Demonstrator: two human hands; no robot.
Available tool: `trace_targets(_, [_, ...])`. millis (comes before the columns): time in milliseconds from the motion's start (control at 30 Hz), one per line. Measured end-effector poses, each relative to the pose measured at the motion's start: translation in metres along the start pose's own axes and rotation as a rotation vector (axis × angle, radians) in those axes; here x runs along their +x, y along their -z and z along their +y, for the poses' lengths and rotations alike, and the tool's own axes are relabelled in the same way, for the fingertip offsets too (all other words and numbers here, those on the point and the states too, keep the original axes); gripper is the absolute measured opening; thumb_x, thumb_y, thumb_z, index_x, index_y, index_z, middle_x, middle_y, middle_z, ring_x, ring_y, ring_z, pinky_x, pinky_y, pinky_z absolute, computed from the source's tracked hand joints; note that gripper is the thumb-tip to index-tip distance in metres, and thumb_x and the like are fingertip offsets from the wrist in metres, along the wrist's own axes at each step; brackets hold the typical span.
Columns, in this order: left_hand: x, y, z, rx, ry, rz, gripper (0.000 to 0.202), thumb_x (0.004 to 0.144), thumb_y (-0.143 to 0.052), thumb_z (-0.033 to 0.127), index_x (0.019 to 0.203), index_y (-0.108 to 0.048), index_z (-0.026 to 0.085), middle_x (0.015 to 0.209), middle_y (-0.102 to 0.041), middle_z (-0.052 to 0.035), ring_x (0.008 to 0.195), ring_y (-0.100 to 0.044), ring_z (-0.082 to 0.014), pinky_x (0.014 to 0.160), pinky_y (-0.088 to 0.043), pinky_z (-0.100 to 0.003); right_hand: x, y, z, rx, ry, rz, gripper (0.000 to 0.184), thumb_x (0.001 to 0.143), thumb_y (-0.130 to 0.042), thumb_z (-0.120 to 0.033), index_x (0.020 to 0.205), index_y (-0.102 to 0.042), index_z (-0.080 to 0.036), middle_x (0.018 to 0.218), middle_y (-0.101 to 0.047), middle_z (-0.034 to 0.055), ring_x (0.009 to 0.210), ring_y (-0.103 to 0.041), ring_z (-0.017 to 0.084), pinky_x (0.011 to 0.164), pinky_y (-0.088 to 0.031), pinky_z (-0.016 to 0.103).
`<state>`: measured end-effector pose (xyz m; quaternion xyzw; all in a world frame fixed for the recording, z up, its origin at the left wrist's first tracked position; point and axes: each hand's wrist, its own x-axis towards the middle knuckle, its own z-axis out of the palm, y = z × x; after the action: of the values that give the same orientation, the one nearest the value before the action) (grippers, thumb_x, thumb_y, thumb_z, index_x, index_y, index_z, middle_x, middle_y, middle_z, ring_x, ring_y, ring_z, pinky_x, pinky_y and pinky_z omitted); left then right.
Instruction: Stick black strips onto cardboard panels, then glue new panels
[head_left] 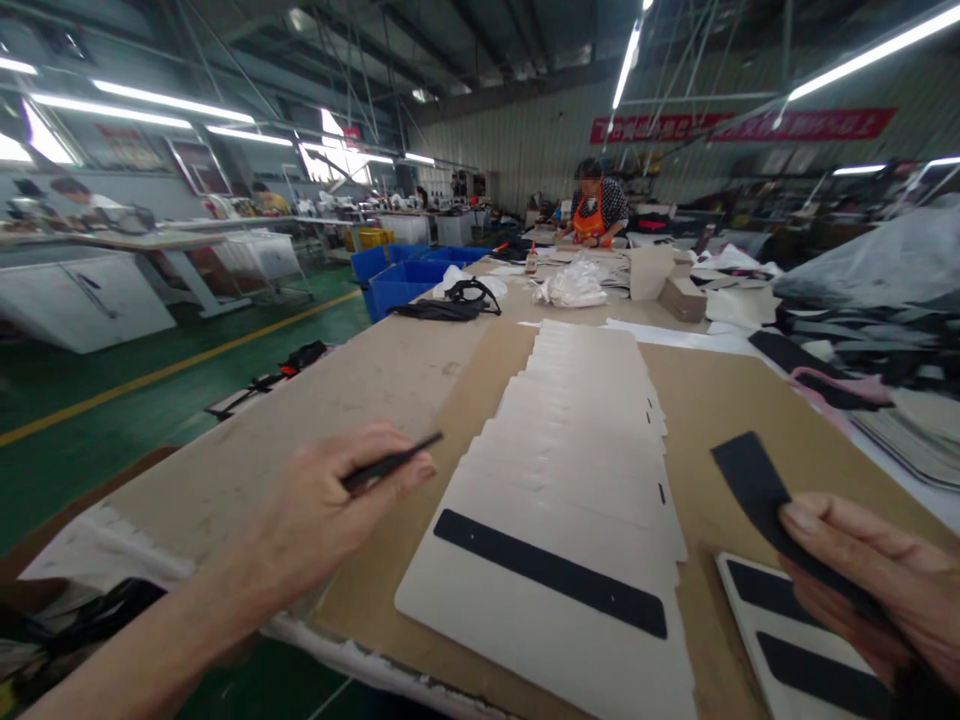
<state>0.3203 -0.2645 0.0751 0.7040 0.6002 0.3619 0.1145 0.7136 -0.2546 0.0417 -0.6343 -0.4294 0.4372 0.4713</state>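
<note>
My left hand (322, 510) hovers over the brown cardboard-covered table (375, 380), its fingers pinched on a thin black strip (394, 461). My right hand (885, 580) at the lower right is closed on a wider black strip (750, 482) that sticks up and to the left. Between the hands lies a long overlapping row of white cards (585, 420). The nearest white card (547, 610) carries one black strip (551, 572) stuck across it. Under my right hand sits another white card (795, 650) with two black strips.
A person in an orange apron (596, 215) works at the far end of the table. Blue crates (409, 280) stand at the left, black straps (450, 305) and a crumpled plastic bag (570, 290) lie beyond the cards. Piles of dark material (862, 340) fill the right side.
</note>
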Motion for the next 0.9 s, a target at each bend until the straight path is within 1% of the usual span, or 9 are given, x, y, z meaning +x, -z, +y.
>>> trace_targets(33, [0.001,-0.008,-0.009,0.075,-0.109,-0.148,0.012,0.086,-0.060,0.027,0.088,-0.072,0.025,0.085,-0.069,-0.0008,0.082,-0.060,-0.0181,0.072,-0.047,-0.028,0.003,-0.007,-0.001,-0.022,-0.068,-0.033,0.035,0.063,-0.080,-0.056,0.081,-0.071,-0.028,0.071,-0.068,0.0022,0.057,-0.061,0.015,0.047,-0.050,0.020])
trace_targets(100, [0.003,-0.029,-0.020,0.219,-0.254,-0.362,0.029,0.087,-0.048,0.009,0.095,-0.070,0.026,0.095,-0.069,-0.0020,0.092,-0.058,-0.0188,0.082,-0.046,-0.031,0.009,-0.026,-0.006,-0.057,-0.162,-0.154,0.038,0.059,-0.081,-0.059,0.081,-0.072,-0.029,0.077,-0.072,0.0032,0.067,-0.066,0.019,0.054,-0.053,0.023])
trace_targets(167, [0.004,-0.048,-0.023,0.342,-0.298,-0.462,0.036,0.084,-0.043,0.001,0.098,-0.068,0.023,0.099,-0.067,-0.0041,0.098,-0.055,-0.0198,0.085,-0.047,-0.032,0.016,-0.047,-0.011,-0.110,-0.165,-0.297,0.040,0.059,-0.080,-0.060,0.080,-0.071,-0.027,0.075,-0.072,0.0032,0.066,-0.066,0.021,0.054,-0.053,0.026])
trace_targets(233, [0.004,-0.062,-0.023,0.414,-0.325,-0.502,0.034,0.085,-0.042,0.000,0.099,-0.065,0.021,0.099,-0.065,-0.0060,0.099,-0.053,-0.0208,0.084,-0.049,-0.032,0.024,-0.066,-0.017,-0.177,-0.149,-0.416,0.040,0.063,-0.076,-0.061,0.081,-0.070,-0.025,0.071,-0.070,0.0021,0.059,-0.061,0.019,0.051,-0.050,0.026])
trace_targets(333, [0.000,-0.075,-0.030,0.451,-0.386,-0.526,0.031,0.085,-0.042,0.001,0.101,-0.062,0.017,0.100,-0.063,-0.0079,0.098,-0.053,-0.0224,0.084,-0.050,-0.034,0.034,-0.088,-0.019,-0.217,-0.135,-0.505,0.039,0.072,-0.070,-0.062,0.085,-0.066,-0.025,0.068,-0.065,-0.0013,0.055,-0.054,0.014,0.048,-0.042,0.022])
trace_targets(500, [-0.013,-0.089,-0.056,0.399,-0.390,-0.506,0.037,0.080,-0.042,-0.003,0.107,-0.060,0.016,0.104,-0.063,-0.0074,0.096,-0.054,-0.0214,0.086,-0.050,-0.034,0.035,-0.125,-0.012,-0.273,-0.114,-0.646,0.035,0.080,-0.060,-0.059,0.084,-0.061,-0.024,0.065,-0.060,-0.0039,0.052,-0.047,0.010,0.049,-0.034,0.020])
trace_targets(667, [-0.023,-0.095,-0.071,0.325,-0.408,-0.461,0.045,0.075,-0.043,-0.003,0.114,-0.058,0.014,0.112,-0.063,-0.0071,0.101,-0.054,-0.0220,0.089,-0.051,-0.035,0.037,-0.163,-0.002,-0.363,-0.022,-0.729,0.028,0.087,-0.052,-0.049,0.082,-0.060,-0.023,0.066,-0.061,-0.0031,0.056,-0.048,0.012,0.052,-0.034,0.022])
trace_targets(767, [-0.024,-0.097,-0.074,0.302,-0.441,-0.440,0.042,0.077,-0.046,0.000,0.115,-0.057,0.013,0.111,-0.063,-0.0072,0.098,-0.054,-0.0219,0.089,-0.051,-0.035,0.044,-0.181,0.004,-0.430,0.046,-0.771,0.022,0.087,-0.051,-0.042,0.082,-0.060,-0.022,0.065,-0.058,-0.0039,0.057,-0.047,0.012,0.053,-0.034,0.023])
trace_targets(900, [-0.026,-0.100,-0.079,0.296,-0.481,-0.399,0.034,0.082,-0.045,0.004,0.112,-0.056,0.013,0.106,-0.063,-0.0067,0.094,-0.054,-0.0207,0.089,-0.052,-0.035,0.053,-0.199,0.011,-0.509,0.078,-0.796,0.019,0.088,-0.050,-0.037,0.082,-0.058,-0.021,0.063,-0.055,-0.0046,0.055,-0.044,0.011,0.052,-0.032,0.024])
